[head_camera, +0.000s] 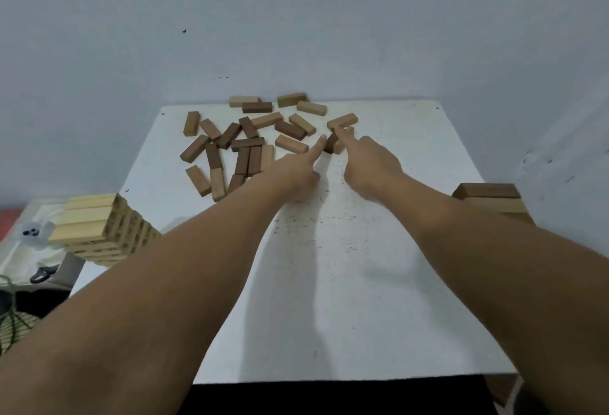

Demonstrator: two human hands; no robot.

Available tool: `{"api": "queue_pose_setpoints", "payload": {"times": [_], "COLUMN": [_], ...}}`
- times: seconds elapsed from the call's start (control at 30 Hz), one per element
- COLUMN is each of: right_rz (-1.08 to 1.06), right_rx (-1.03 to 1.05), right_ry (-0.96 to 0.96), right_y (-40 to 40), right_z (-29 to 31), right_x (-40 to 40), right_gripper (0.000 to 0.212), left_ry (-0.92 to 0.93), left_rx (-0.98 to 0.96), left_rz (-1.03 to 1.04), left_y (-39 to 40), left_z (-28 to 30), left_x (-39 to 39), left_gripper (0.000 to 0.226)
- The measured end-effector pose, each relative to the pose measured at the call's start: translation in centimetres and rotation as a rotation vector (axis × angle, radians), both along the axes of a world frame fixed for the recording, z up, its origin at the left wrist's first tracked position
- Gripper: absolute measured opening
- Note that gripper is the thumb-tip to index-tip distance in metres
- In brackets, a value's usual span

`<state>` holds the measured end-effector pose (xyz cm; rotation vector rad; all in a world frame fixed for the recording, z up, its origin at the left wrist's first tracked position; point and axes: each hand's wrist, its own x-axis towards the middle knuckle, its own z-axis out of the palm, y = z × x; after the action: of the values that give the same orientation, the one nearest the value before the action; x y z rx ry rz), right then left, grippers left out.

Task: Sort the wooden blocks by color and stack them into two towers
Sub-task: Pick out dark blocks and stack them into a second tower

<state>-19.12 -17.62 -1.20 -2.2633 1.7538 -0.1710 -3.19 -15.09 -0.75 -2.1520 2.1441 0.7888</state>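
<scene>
2 hands reach out over a white desk (329, 283) toward a scatter of wooden blocks (250, 138) lying loose along its far half, pale ones and dark brown ones mixed, some overlapping. The left hand (296, 171) has its index finger stretched straight forward while the other fingers are curled under and hold nothing; that fingertip touches the left side of a dark block (330, 143) near the middle of the far edge. The right hand (370, 164) is shaped the same way, index finger extended and the rest folded in, with its fingertip resting on the top end of that dark block, where a pale block (342, 144) lies just beside it on the right. Another pale block (342, 120) lies just behind those 2, touching or nearly touching them; which cannot be told. At the near left corner of the desk stands a tall tower of pale blocks (102, 227), built in crossed layers, with its top layer running across the view. At the right edge of the desk, partly hidden behind the right forearm, sits a low stack (487, 195) with a dark block on top and a paler layer under it. A plain pale wall (296, 19) rises behind the desk. Off the left edge, lower down, lie a white cloth-like surface (19, 250) and some dark objects too unclear to name.
</scene>
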Motion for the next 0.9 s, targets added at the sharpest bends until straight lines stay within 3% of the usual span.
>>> {"api": "queue_pose_setpoints", "payload": {"times": [0.07,0.17,0.23,0.43,0.57,0.67,0.9], "right_rz": [-0.011,-0.061,-0.135,-0.185,-0.106,-0.067,-0.085], "right_rx": [0.008,-0.014,-0.036,-0.108,0.043,0.077,0.016], "right_ry": [0.011,-0.049,-0.131,-0.184,-0.016,0.110,-0.056], "right_y": [-1.2,-2.5,-3.1,-4.1,-5.0,-5.7,-4.5], "right_z": [0.1,-0.3,-0.6,-1.1,-1.3,-1.3,-1.9], "right_x": [0.2,0.3,0.5,1.0,1.6,1.5,1.1], "right_gripper": [0.075,0.040,0.029,0.028,0.053,0.065,0.050], "left_ry": [-0.027,-0.051,-0.048,0.134,0.166,0.130,0.172], "left_rx": [0.014,0.029,0.015,-0.111,-0.088,-0.055,-0.053], "left_rz": [-0.036,-0.074,-0.061,0.032,0.051,0.049,0.097], "left_y": [-0.8,-1.6,-1.8,-0.5,-0.3,-0.5,-0.5], "left_z": [0.1,-0.2,-0.4,-1.5,-1.9,-1.7,-1.5], "left_x": [0.0,0.1,0.2,1.4,1.7,1.6,1.8], "left_gripper": [0.071,0.066,0.062,0.043,0.064,0.060,0.055]}}
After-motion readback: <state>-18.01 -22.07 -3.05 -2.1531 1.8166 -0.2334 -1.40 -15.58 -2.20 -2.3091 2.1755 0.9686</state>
